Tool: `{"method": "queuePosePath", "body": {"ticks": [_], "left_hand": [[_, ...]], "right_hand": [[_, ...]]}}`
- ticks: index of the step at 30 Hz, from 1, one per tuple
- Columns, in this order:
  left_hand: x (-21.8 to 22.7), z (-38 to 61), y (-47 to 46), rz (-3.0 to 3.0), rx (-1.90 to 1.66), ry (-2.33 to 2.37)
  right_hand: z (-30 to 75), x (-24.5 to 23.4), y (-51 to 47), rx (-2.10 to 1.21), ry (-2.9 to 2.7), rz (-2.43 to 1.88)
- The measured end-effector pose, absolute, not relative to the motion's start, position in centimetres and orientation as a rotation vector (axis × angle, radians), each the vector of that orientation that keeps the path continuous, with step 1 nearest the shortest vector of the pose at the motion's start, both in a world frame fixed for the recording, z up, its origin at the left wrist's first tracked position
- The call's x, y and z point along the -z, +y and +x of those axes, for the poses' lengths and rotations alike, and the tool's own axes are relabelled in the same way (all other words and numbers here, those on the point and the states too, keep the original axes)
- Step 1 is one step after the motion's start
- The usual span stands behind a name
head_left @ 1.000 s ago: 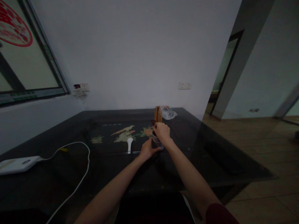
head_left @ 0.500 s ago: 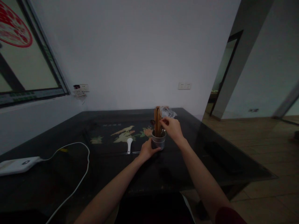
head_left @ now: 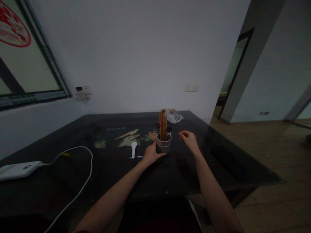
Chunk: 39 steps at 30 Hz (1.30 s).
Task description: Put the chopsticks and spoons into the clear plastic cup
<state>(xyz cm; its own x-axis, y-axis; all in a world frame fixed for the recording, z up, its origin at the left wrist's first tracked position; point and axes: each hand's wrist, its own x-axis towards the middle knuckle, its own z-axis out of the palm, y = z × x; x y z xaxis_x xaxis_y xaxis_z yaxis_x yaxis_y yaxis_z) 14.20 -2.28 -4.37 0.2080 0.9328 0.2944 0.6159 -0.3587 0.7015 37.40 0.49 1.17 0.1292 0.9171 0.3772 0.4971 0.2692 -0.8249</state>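
A metal cup (head_left: 164,145) stands upright on the dark table, and my left hand (head_left: 151,153) is wrapped around its near left side. Several wooden chopsticks (head_left: 163,127) rise from the cup. One dark spoon (head_left: 157,125) leans at their left, and a metal spoon (head_left: 169,130) leans at their right. To the right of the cup, apart from it, my right hand (head_left: 189,139) hovers with its fingertips drawn together and nothing visible between them. A white spoon (head_left: 133,149) lies on the table left of my left hand.
Crumpled clear plastic (head_left: 174,116) lies behind the cup near the wall. At the left, a white device (head_left: 20,170) trails a white cable (head_left: 91,168) across the table (head_left: 116,176). Wall sockets (head_left: 191,88) are above the table's far edge.
My right hand has moved right, away from the chopsticks and the cup. The metal spoon at the cup's right side now shows fully. My left hand stays on the cup.
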Motion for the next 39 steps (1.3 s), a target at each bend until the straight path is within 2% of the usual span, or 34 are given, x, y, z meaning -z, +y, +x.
{"method": "queuePosePath", "body": {"ticks": [5, 11, 18, 22, 26, 32, 39], "left_hand": [[4.4, 13.1, -1.7, 2.102, -0.942, 1.356], [3.3, 10.7, -0.5, 2.194, -0.798, 1.292], [0.7, 6.6, 0.1, 2.078, -0.772, 1.864], [-0.3, 3.6, -0.1, 1.848, -0.582, 2.253], [-0.4, 1.8, -0.2, 1.764, -0.333, 2.325], [-0.2, 2.3, -0.3, 1.798, -0.179, 2.305], [0.2, 3.0, -0.5, 1.818, -0.177, 2.377]], "right_hand": [[36.8, 0.3, 1.1, -0.521, -1.82, -1.483], [36.2, 0.8, 1.1, -0.564, -1.915, -1.569], [36.3, 0.8, 1.2, -0.546, -1.947, -1.593], [36.2, 0.8, 1.1, -0.517, -1.954, -1.59], [36.0, 0.9, 0.9, -0.508, -1.945, -1.602], [35.9, 0.8, 0.8, -0.494, -1.949, -1.621], [35.8, 1.0, 0.9, -0.492, -1.95, -1.606]]}}
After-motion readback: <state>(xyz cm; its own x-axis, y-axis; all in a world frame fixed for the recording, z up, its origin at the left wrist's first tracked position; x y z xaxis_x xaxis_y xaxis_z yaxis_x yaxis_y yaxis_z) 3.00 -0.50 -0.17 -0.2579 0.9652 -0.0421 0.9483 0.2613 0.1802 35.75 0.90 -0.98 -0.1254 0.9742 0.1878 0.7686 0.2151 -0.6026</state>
